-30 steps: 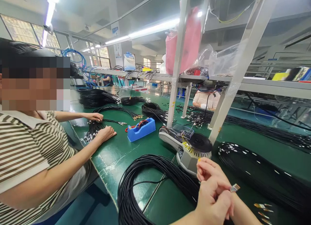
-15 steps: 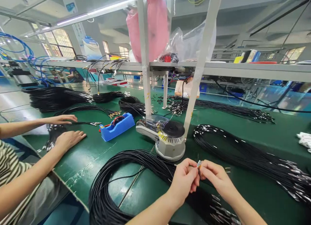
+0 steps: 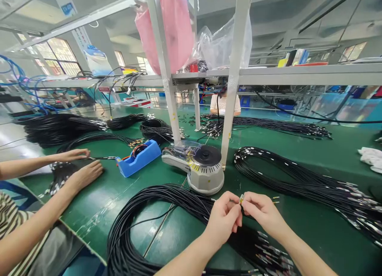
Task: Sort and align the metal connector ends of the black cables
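My left hand and my right hand meet fingertip to fingertip above the green table. Pinched between them is a small cable end with a silvery and yellowish tip; most of it is hidden by my fingers. Under my wrists lies a big coil of black cables, its loop to the left and its ends with pale tips at the lower right. Just beyond my hands stands a round white tape dispenser with a black disc on top.
A blue tape holder sits to the left, near a co-worker's hands that handle cables. Another looped cable bundle lies on the right. White shelf posts rise behind the dispenser. Across the table is another person.
My view has shifted slightly, so the scene sits further left. My hands still pinch the cable end, fingers slightly rearranged. The co-worker's hands have drawn closer together on the left.
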The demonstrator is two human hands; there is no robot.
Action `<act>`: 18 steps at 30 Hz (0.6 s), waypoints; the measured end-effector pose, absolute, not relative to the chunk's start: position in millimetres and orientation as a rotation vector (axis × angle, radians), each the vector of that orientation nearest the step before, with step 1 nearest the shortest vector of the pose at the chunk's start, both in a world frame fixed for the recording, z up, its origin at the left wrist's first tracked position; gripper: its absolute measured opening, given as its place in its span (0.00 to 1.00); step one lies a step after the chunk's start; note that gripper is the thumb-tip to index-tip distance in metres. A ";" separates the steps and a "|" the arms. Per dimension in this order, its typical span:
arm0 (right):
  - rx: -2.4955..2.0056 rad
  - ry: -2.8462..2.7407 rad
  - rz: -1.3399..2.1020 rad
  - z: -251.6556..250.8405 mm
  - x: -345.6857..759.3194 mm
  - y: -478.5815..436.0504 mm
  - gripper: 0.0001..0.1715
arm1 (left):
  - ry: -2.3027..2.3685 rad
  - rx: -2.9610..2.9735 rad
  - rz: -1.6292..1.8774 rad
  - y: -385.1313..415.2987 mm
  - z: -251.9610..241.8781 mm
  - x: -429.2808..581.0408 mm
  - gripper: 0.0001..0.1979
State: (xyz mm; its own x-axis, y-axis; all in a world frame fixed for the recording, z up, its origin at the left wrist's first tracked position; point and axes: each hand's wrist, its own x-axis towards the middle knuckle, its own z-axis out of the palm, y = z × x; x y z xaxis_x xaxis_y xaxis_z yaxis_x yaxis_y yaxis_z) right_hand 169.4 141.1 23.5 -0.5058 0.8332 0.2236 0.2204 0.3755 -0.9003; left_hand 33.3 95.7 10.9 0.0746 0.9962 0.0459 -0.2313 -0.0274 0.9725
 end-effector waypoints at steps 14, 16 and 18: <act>-0.856 -2.110 0.960 36.5 164.6 133.5 0.20 | 0.919 1.090 1.349 92.6 11.9 31.4 0.18; -0.865 -2.133 1.005 35.5 165.8 137.0 0.20 | 0.936 1.080 1.395 92.4 11.4 30.7 0.17; -0.929 -2.124 1.050 31.8 168.6 143.0 0.19 | 0.961 1.057 1.465 92.7 11.1 28.9 0.17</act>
State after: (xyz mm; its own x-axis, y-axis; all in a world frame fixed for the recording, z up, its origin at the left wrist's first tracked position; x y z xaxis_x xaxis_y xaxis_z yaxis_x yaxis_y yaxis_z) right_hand 168.6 143.0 31.8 -0.5833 0.7887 0.1941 0.3248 0.4455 -0.8342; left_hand 28.9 92.7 11.1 -0.0683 0.9902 0.1218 -0.2829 -0.1363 0.9494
